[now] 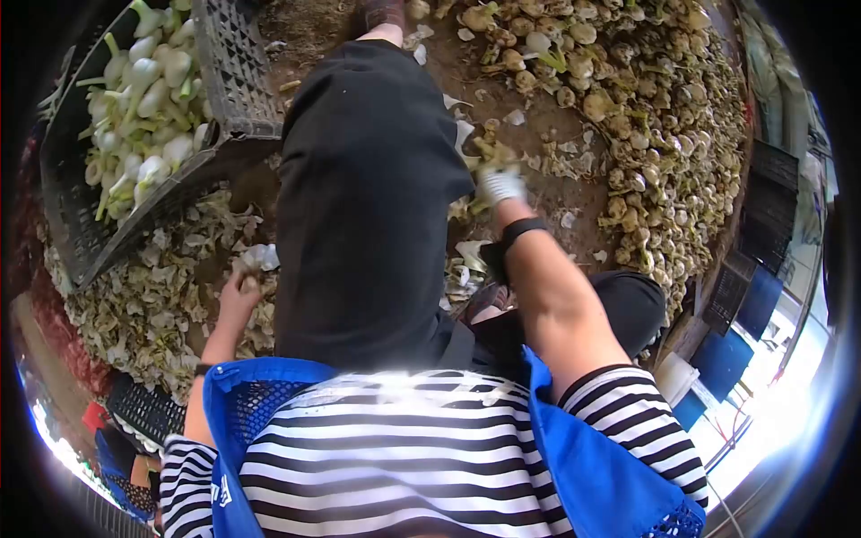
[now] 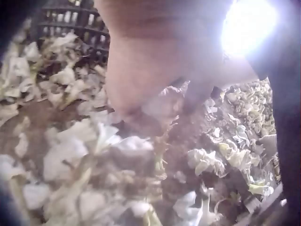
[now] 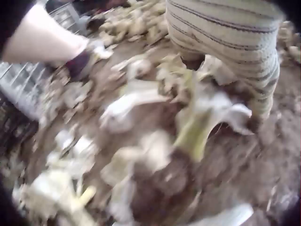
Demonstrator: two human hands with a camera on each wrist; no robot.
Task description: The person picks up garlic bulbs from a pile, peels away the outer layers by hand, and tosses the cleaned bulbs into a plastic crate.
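My left hand (image 1: 240,289) reaches out beside my black-trousered leg and grips a pale white leaf piece (image 1: 261,257) over a heap of trimmings (image 1: 148,300). In the left wrist view the hand (image 2: 141,89) is a blur above pale leaves (image 2: 70,150). My right hand (image 1: 499,185), in a striped work glove, stretches forward to the dirt floor, blurred by motion. In the right wrist view the glove (image 3: 235,42) closes around a white bulb with a green stalk (image 3: 202,117).
A black plastic crate (image 1: 229,81) of trimmed white bulbs (image 1: 143,81) leans at the upper left. A large pile of untrimmed bulbs (image 1: 655,117) spreads across the upper right. Black crates (image 1: 762,215) and blue boxes (image 1: 726,359) stand at the right edge.
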